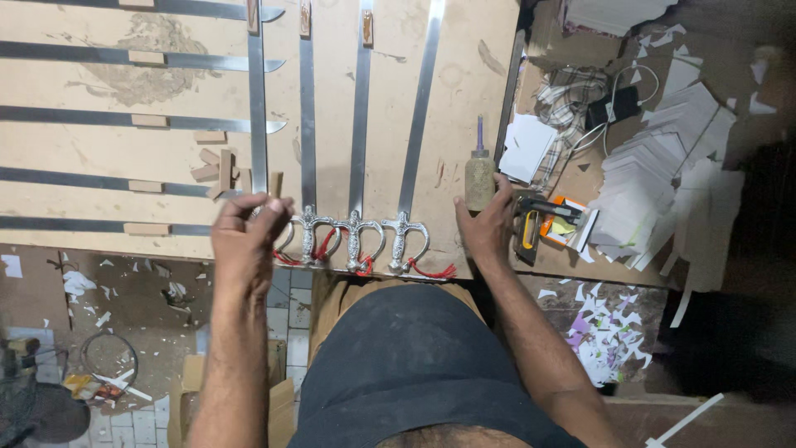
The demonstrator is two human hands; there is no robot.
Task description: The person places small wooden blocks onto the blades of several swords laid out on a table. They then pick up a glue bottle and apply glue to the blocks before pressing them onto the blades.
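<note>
My right hand (487, 222) curled around the tan glue bottle (478, 178) with its purple nozzle, standing on the table (464, 99). My left hand (246, 232) pinched a small wooden block (275, 184) beside the sword hilts (356, 241).

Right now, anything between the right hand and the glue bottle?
Nothing visible. The right hand is already at the glue bottle, fingers against its lower right side on the board. The left hand is off at the sword hilts.
</note>
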